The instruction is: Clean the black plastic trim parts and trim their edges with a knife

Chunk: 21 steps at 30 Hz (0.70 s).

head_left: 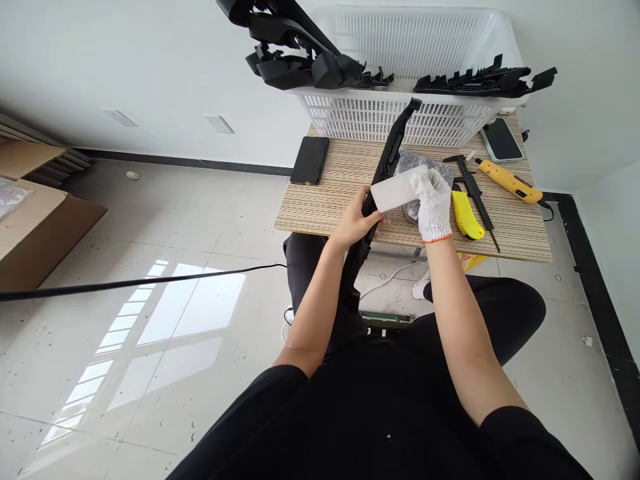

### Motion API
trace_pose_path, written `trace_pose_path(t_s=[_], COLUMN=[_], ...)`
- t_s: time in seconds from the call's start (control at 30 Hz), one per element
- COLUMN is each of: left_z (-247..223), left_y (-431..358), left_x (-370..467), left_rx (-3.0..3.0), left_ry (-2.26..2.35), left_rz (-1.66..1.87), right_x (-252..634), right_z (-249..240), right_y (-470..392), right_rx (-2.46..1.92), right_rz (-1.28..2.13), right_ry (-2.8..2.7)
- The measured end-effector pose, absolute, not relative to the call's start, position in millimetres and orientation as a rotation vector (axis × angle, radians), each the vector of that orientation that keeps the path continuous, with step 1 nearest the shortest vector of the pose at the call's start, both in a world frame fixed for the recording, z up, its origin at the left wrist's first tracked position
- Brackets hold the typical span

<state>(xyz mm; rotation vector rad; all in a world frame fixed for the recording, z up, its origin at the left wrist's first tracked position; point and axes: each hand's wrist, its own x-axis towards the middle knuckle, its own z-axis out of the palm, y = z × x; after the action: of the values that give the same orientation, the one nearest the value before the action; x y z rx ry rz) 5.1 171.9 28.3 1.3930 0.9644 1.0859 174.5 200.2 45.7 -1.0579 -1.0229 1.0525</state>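
My bare left hand [357, 217] is wrapped round a long black plastic trim part [389, 157], which slants from the table down to my lap. On my right hand [433, 197] is a white knitted glove with an orange cuff edge. Its fingers are closed on one end of a flat white rectangular plate [395, 192]. The plate's other end lies over the black part, beside my left thumb. Under the gloved hand, partly hidden, is a grey speckled bundle [440, 170]. A yellow-handled tool [466, 215] and a black caliper [476, 193] lie just right of the glove.
Behind the table [305, 213] work area stands a white plastic basket [385, 113] with several black trim parts [320, 67] across its rim. A black phone [310, 160], another phone [501, 140] and a yellow corded tool [510, 181] lie on the tabletop. A cardboard box [50, 220] sits left.
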Motion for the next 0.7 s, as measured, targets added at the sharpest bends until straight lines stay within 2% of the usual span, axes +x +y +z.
trace_pose_path(t_s=[0.37,0.57,0.7], left_z=[34.3,33.5,32.0], left_y=[170.5,170.7,171.6], left_x=[3.5,4.8,6.0], left_rx=[1.503,1.44,1.441], left_ry=[0.87,0.855,0.866], left_rz=[1.042,1.1,1.093], right_x=[174.9,172.2,171.4], right_z=[41.4,41.1,40.8], right_y=[212.4,209.1,208.5], right_rx=[-1.156,-1.17,-1.157], right_rz=[0.863,1.096,0.987], right_ry=[-0.857,-1.014,-0.925])
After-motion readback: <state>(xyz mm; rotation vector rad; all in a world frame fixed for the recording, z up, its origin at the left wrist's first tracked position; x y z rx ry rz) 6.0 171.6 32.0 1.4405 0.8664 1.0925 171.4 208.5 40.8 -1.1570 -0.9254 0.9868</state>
